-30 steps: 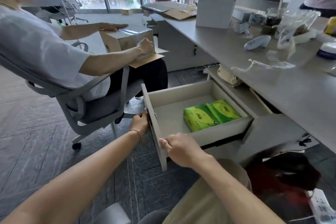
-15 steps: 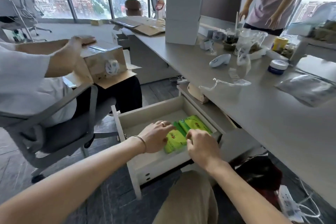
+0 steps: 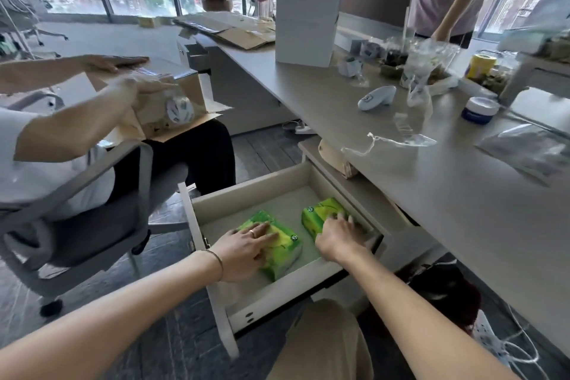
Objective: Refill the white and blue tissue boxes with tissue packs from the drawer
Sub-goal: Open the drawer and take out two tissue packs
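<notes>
The drawer (image 3: 277, 296) is pulled open; two green tissue packs (image 3: 279, 245) (image 3: 320, 214) inside are covered by the spread left hand (image 3: 246, 248) and right hand (image 3: 340, 237). Nothing is lifted yet, and all refilling remains.

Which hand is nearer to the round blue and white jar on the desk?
Right. The right hand lies in the drawer below the jar; the left hand lies farther left.

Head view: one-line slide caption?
Left hand and right hand each rest on a green tissue pack in the open drawer.
</notes>
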The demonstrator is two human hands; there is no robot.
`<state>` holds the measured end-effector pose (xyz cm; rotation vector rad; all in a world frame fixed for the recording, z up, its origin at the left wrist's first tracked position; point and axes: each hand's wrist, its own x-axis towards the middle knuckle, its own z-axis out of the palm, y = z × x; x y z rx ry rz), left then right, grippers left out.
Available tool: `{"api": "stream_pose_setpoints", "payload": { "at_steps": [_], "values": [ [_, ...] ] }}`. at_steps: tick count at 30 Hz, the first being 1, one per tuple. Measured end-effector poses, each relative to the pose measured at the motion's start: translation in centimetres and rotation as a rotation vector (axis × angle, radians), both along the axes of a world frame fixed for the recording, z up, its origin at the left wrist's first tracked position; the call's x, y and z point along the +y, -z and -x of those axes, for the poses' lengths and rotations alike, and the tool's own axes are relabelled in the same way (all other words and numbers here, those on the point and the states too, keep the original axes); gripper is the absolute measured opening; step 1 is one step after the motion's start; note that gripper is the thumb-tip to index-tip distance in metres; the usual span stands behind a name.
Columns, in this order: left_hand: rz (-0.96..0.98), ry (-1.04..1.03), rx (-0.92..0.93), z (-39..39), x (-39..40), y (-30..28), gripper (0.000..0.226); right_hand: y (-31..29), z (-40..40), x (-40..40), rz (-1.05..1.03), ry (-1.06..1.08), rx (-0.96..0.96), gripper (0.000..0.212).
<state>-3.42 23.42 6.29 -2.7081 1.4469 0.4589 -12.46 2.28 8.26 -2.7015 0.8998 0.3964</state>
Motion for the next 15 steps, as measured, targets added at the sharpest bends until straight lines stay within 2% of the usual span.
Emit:
{"api": "stream_pose_setpoints", "payload": {
  "at_steps": [2,5,10,15],
  "values": [
    [-0.021,-0.008,0.006,-0.4,0.4,0.0,0.061,0.6,-1.0,0.1,0.021,-0.045,0.038,0.077],
    [-0.003,-0.027,0.038,-0.8,0.8,0.3,0.062,0.9,-2.3,0.2,0.083,-0.129,0.009,0.079],
    [0.062,-0.047,0.056,-0.6,1.0,0.5,0.061,1.3,-4.3,0.2,-0.033,-0.093,0.009,0.093],
    [0.071,-0.041,0.048,-0.5,0.9,0.5,0.061,1.4,-4.9,0.6,-0.061,-0.053,-0.048,0.082]
  ]
}}
